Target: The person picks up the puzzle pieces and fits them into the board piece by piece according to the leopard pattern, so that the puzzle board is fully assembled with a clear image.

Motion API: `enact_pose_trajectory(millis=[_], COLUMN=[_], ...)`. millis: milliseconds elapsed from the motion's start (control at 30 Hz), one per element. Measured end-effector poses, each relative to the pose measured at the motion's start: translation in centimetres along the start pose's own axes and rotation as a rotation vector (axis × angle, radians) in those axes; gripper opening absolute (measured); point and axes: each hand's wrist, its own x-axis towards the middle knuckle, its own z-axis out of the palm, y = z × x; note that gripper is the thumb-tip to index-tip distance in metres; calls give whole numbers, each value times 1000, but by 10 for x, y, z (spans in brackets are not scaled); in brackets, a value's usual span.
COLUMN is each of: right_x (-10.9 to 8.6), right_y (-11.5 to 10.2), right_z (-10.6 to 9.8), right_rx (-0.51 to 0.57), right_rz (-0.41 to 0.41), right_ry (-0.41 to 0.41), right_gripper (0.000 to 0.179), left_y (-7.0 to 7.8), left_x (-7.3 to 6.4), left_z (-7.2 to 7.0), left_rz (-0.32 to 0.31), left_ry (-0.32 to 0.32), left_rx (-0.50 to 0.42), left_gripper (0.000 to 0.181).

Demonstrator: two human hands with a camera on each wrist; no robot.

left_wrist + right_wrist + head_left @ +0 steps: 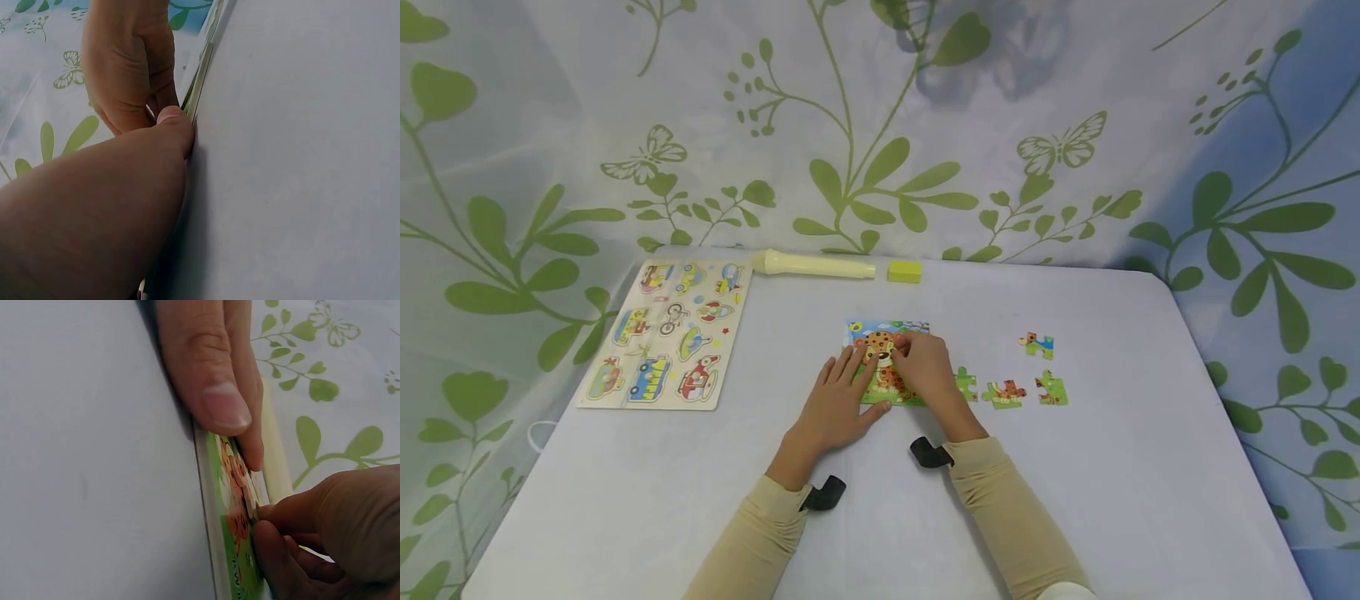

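Observation:
A leopard jigsaw puzzle (889,387) lies on the white table, with its far edge and lower middle showing in the head view. My left hand (832,407) rests on the puzzle's left side, fingers spread and thumb along the near edge. Over the upper right part, my right hand (927,367) pinches a small puzzle piece (251,501) between thumb and forefinger, at the puzzle's surface. That piece is mostly hidden by the fingers. Just right of the puzzle are loose pieces: a green one (966,384), a spotted one (1006,394) and a corner-like one (1052,389).
Farther right is another loose piece (1037,344) with blue and orange. A wooden vehicle board (658,337) lies at the back left. Along the back edge are a cream microphone-shaped stick (816,266) and a yellow block (904,272). Patterned cloth (880,125) hangs behind.

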Motion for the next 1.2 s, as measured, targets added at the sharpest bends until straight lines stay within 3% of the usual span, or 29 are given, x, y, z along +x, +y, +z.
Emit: enact_pose_trajectory(millis=[233,400,500,633,800,933,1200], right_x=[0,8,11,5,-13,-18,-16], right_y=[-1,18,47,103,164,183,185], right_z=[-1,-33,-68,-114,-152,-159,-155], right_rx=[-71,55,113,81,-18,-28,-9], right_rz=[-40,-15,-11,29,124,148,202], right_ry=[-15,-28,6,36,-45,-88,-39], right_gripper=[11,21,33,48,68,76,59], left_y=[7,9,10,12,12,9,10], left_x=[-2,-1,0,0,1,1,3], left_z=[-5,-5,-4,-3,0,5,5], left_rz=[-11,-24,-42,-64,-75,-83,-60], left_ry=[17,21,13,3,-3,19,52], left_rx=[-13,-18,-8,-9,-11,-14,-46], left_gripper=[74,72,73,73,74,75,75])
